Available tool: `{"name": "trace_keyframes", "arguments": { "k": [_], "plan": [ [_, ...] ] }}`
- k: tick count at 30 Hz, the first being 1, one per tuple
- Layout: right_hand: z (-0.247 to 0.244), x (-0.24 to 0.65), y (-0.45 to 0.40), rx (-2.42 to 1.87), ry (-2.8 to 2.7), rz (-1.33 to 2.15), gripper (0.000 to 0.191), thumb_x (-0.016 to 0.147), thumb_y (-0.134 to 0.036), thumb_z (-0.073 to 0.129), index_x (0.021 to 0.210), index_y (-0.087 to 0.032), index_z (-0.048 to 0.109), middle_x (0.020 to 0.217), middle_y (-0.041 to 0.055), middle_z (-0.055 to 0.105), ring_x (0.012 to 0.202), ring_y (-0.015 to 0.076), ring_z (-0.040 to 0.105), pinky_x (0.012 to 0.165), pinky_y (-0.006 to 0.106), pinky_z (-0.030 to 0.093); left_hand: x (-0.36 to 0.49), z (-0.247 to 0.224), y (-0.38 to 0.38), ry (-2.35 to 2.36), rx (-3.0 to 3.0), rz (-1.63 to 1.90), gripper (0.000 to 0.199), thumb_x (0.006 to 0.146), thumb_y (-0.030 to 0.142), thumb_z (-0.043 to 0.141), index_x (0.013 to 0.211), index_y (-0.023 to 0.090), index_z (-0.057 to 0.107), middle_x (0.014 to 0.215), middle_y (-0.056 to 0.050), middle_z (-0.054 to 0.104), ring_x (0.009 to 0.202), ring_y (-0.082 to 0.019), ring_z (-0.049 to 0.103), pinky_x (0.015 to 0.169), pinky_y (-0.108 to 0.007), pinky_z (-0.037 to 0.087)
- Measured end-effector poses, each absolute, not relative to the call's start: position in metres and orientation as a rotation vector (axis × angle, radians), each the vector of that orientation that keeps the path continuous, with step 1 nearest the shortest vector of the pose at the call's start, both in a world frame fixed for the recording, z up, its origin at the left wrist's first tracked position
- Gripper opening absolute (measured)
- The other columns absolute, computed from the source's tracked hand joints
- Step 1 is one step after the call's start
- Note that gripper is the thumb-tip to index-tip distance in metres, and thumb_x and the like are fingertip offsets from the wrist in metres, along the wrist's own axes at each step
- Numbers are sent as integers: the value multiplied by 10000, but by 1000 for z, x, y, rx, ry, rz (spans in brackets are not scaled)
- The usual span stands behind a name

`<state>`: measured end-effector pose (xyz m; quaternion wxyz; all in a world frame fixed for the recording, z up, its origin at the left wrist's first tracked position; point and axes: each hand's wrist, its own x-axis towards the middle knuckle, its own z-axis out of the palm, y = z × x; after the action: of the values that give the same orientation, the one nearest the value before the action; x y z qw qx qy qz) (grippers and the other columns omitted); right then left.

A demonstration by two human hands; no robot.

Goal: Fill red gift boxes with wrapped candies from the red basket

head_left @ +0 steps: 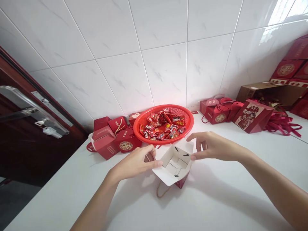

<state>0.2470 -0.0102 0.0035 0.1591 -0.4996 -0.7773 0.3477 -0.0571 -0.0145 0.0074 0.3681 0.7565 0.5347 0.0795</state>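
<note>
An open red gift box (183, 183) with a white inside stands on the table in front of me. Its flaps are spread, and dark cord ends show on its inner walls. A twine handle loop (161, 192) hangs at its near side. My left hand (138, 162) grips the box's left edge, with the thumb on the white flap. On the other side, my right hand (210, 147) has its thumb at the right rim and its index finger by the back flap. Just behind the box is a red plastic basket (136, 130) with red-wrapped candies (168, 126) in it.
Red gift boxes (106, 141) stand left of the basket. More red boxes (216, 110) are at the right, near a cardboard carton (250, 88) and red ribbons (284, 123). Stacked boxes (286, 69) rise at the far right. A tiled wall (166, 70) backs the white table (216, 199).
</note>
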Motion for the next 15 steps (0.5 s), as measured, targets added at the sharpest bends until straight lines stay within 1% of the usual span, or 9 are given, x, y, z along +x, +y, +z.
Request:
{"name": "trace_keyframes", "arguments": {
  "k": [2,4,7,9,10,12,13,14,15],
  "plan": [
    [9,250,-5,-1331,-2146,961,494,793,-565,711,1112,-189,686,712,23,681,614,166,600,555,280,439,-64,8,-11,1384,1938,313,377,829,593,637,836,221,582,851,-10,700,800,-206,659,689,-281,495],
    [13,251,6,-1197,-2083,946,406,825,-527,687,1032,-178,711,664,14,657,593,154,597,556,277,462,-70,9,-4,1446,1940,466,397,845,607,611,795,213,596,793,-13,697,770,-205,668,704,-290,509],
    [13,247,33,-1031,-1961,943,342,800,-489,715,914,-167,723,707,33,690,614,155,631,590,285,514,-76,11,15,1528,2012,692,430,854,614,579,732,202,598,741,-26,698,744,-209,668,725,-303,511],
    [8,240,57,-991,-1867,923,307,761,-462,747,844,-169,716,732,44,717,661,177,662,626,299,538,-75,11,33,1538,2111,770,399,852,583,574,742,202,616,807,-37,726,794,-217,672,770,-309,515],
    [5,235,69,-989,-1833,908,283,751,-441,753,819,-168,714,747,51,730,687,189,676,648,307,545,-74,11,43,1536,2158,745,373,852,562,572,777,203,639,875,-43,743,846,-225,681,809,-313,518],
    [-4,223,92,-1014,-1754,844,240,746,-401,746,786,-168,711,728,55,732,693,197,680,666,315,546,-70,10,64,1533,2233,515,350,849,533,570,911,208,685,1041,-63,750,971,-249,685,872,-324,520],
    [-8,216,102,-1033,-1719,829,217,745,-381,741,777,-168,709,715,54,730,685,198,679,665,316,546,-67,9,74,1529,2271,325,395,838,539,577,1013,206,696,1144,-86,731,1043,-269,676,907,-339,518],
    [-12,211,110,-1046,-1682,825,196,743,-362,734,759,-170,701,692,50,721,670,198,677,654,315,545,-64,9,85,1533,2297,123,490,815,563,599,1132,199,685,1265,-117,688,1134,-296,649,962,-365,505],
    [-16,205,117,-1049,-1658,839,171,746,-340,722,751,-171,693,685,47,716,664,197,677,648,311,543,-60,9,94,1552,2308,-57,628,786,604,623,1261,195,643,1384,-148,618,1232,-327,601,1024,-398,478]
  ]
}}
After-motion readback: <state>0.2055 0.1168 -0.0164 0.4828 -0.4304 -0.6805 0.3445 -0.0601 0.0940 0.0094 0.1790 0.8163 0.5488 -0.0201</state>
